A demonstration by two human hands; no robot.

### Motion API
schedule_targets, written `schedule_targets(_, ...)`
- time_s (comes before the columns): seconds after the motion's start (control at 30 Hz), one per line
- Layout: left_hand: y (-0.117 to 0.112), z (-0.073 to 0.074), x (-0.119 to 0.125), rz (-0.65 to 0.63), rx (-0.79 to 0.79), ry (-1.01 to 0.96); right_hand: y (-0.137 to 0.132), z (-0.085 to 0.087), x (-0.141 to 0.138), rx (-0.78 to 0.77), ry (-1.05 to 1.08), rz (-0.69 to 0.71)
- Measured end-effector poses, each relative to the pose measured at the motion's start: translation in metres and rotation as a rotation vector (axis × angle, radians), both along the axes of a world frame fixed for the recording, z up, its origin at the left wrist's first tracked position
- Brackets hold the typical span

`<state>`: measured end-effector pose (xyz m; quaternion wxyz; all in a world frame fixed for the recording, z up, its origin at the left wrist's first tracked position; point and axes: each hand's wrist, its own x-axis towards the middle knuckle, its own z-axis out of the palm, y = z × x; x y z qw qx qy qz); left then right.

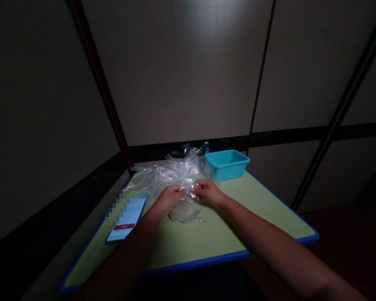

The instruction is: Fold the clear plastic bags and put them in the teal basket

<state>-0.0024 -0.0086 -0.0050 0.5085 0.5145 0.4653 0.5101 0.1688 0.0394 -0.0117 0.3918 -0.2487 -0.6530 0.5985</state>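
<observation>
My left hand (170,197) and my right hand (208,191) meet over the middle of a light green table (213,238) with a blue edge. Both pinch a piece of clear plastic film (188,209), whose loose end lies crumpled on the table below my fingers. Behind my hands a larger heap of clear plastic bags (172,169) spreads across the table's far side.
A turquoise plastic tub (227,164) stands at the far right of the table, beside the heap. A phone (127,218) with a lit screen lies face up at the left. Dark wall panels close in behind the table.
</observation>
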Motion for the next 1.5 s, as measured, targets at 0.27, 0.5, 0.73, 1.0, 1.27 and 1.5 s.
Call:
schedule_targets(0.27,0.001,-0.001,-0.002,0.085,0.022,0.016,0.005,-0.003,0.0,0.082,-0.046,-0.033)
schedule_targets(0.5,-0.003,0.009,-0.005,-0.096,-0.256,-0.378,0.004,-0.002,-0.001,0.106,-0.077,0.023)
schedule_targets(0.73,-0.005,0.004,-0.01,-0.201,-0.306,-0.287,-0.004,0.003,0.003,0.121,-0.208,0.208)
schedule_targets(1.0,0.004,0.0,-0.017,-0.054,-0.125,-0.228,0.004,-0.004,-0.004,0.072,-0.054,-0.015)
schedule_targets(1.27,0.009,0.011,-0.025,0.152,-0.072,-0.426,0.002,0.006,-0.002,-0.048,0.226,-0.072)
schedule_targets(1.5,-0.003,0.007,-0.017,-0.085,-0.278,-0.233,-0.003,0.009,0.0,-0.128,0.188,0.014)
